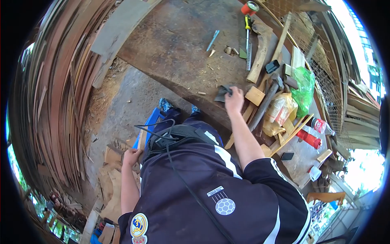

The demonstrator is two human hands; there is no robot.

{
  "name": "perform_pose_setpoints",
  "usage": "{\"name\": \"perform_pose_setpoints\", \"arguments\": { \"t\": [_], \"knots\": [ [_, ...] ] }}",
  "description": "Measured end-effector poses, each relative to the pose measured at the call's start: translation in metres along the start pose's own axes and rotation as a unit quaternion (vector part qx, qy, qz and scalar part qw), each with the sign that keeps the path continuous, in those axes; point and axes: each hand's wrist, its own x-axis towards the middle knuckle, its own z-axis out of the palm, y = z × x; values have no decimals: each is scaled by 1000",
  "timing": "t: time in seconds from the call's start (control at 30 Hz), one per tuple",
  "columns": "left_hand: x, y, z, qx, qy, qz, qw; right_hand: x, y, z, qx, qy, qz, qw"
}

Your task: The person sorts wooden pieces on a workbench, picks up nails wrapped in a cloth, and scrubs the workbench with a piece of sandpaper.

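Note:
My right hand (234,99) rests at the near edge of the brown workbench (174,40), its fingers closed on a dark grey cloth-like piece (221,94). Beside it on the right lies a square wooden block (255,96). Down at my left side, my left hand (132,156) is closed round the lower end of a narrow wooden strip (142,138), which stands out beside a blue stool (152,118). The fingertips of that hand are partly hidden.
On the bench lie a yellow-handled tool (247,24), a curved wood piece (260,49), a hammer (266,103), a green bag (304,89) and a red can (249,8). Stacked boards (53,89) stand at the left. A phone (287,156) lies at the right.

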Motion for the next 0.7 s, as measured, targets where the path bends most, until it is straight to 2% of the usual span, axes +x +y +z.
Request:
{"name": "perform_pose_setpoints", "arguments": {
  "t": [0.07, 0.13, 0.23, 0.33, 0.4, 0.43, 0.47, 0.57, 0.67, 0.7],
  "knots": [
    [16, -3, -6, 1, -4, 16, 1000, -7, -19, 17, 60, -35, -80, 994],
    [26, 1, -16, 24, -12, 18, 999, -8, -40, 28, 134, -169, -76, 974],
    [40, 4, -32, 22, -15, 37, 999, -11, -59, 7, 179, -144, -71, 971],
    [35, 36, -57, 43, -23, -2, 999, -27, -29, -36, 159, -17, 25, 987],
    [58, 20, -58, 27, -27, -4, 999, -43, 8, -63, 52, 38, 55, 996],
    [67, 13, -59, 16, -29, -7, 999, -55, 27, -71, -3, 27, 108, 994],
    [68, 16, -63, 21, -31, -6, 999, -63, 39, -71, -59, 15, 160, 985],
    [68, 27, -68, 48, -42, 8, 998, -72, 42, -44, -128, -34, 191, 973],
    [68, 33, -78, 83, -51, 36, 995, -66, 24, -6, -39, 53, 193, 979],
    [67, 38, -82, 87, -52, 37, 994, -63, 13, 4, -4, 46, 151, 987]
  ]
}}
